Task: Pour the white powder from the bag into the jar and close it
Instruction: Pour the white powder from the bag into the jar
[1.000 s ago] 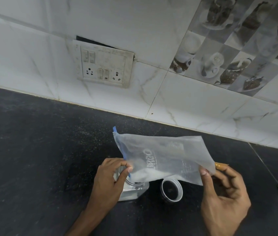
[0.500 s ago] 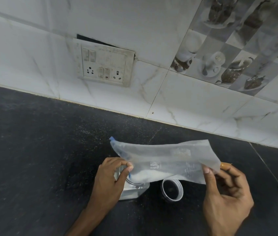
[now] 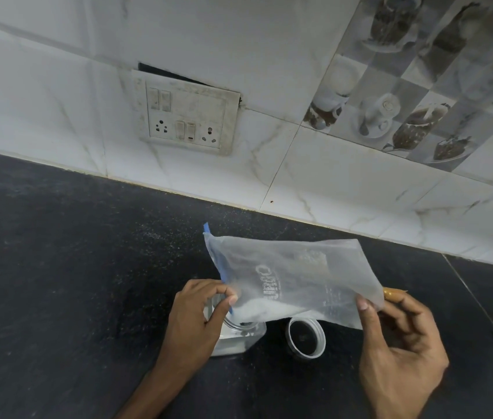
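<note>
since half a second ago the right hand (image 3: 399, 352) has lifted its end of the bag (image 3: 293, 276), so it slopes down more steeply to the left. both hands pinch the bag, the left hand (image 3: 196, 316) at its blue-edged mouth over the jar (image 3: 239, 337). powder (image 3: 257, 308) sits in the low corner; the lid (image 3: 305, 337) lies just right of the jar on the counter (image 3: 57, 267).

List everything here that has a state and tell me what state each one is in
Bag: lifted, tipped toward the jar, zip end open at the lower left.
White powder: gathered in the bag's low corner.
Jar: upright, open, some powder inside.
Lid: off, lying beside the jar with its inside facing up.
Left hand: pinching the bag's mouth at the jar.
Right hand: pinching the bag's far corner.
</note>
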The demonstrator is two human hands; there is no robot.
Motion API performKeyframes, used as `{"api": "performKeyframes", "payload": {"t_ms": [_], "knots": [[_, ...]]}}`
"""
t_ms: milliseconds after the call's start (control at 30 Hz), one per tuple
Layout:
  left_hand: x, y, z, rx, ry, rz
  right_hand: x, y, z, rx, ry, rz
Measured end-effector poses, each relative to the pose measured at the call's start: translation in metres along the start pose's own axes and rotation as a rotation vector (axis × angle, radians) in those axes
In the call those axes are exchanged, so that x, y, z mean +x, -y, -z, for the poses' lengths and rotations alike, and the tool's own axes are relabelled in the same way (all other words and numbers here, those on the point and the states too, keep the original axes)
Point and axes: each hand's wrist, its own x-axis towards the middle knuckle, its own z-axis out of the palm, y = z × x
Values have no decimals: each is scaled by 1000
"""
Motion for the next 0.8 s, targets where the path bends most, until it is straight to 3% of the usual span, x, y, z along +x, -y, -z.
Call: {"api": "performKeyframes", "payload": {"t_ms": [800], "knots": [[0, -1, 1, 11, -3, -12, -1, -2, -2, 48, -39, -24]]}}
